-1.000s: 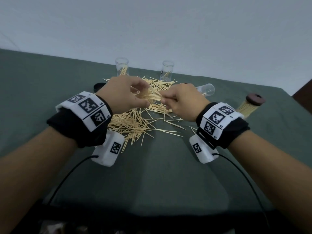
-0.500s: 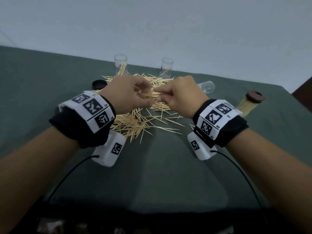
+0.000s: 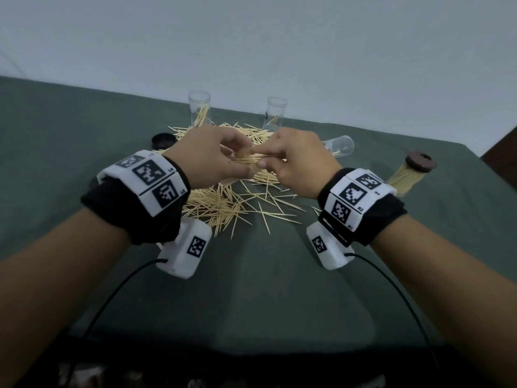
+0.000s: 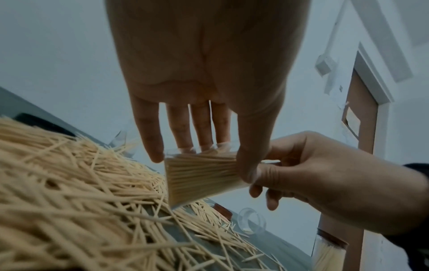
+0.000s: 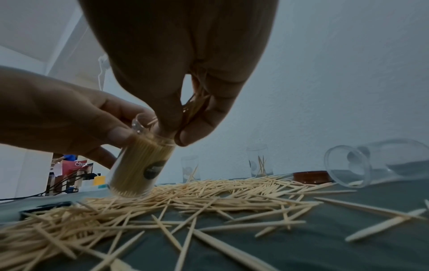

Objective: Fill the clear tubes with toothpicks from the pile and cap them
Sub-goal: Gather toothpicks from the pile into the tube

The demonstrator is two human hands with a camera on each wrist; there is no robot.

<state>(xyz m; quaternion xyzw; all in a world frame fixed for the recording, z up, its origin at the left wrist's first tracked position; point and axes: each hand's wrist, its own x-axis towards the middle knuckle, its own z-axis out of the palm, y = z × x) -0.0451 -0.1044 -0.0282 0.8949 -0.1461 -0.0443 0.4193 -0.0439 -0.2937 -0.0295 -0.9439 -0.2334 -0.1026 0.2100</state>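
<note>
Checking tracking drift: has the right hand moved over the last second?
Yes. The right hand shifted slightly away from the capped full tube, toward the left hand.

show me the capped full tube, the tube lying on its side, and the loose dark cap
capped full tube (image 3: pixel 409 176): head view, its toothpick-packed wall.
tube lying on its side (image 5: pixel 380 165): right wrist view, its clear wall.
loose dark cap (image 3: pixel 164 140): head view, its top.

Both hands have risen slightly off the toothpick pile and drawn closer together. Right hand has moved left, its fingertips now meeting the left hand at the mouth of the held tube. The lying tube, earlier partly hidden behind the right hand, now shows more fully.
</note>
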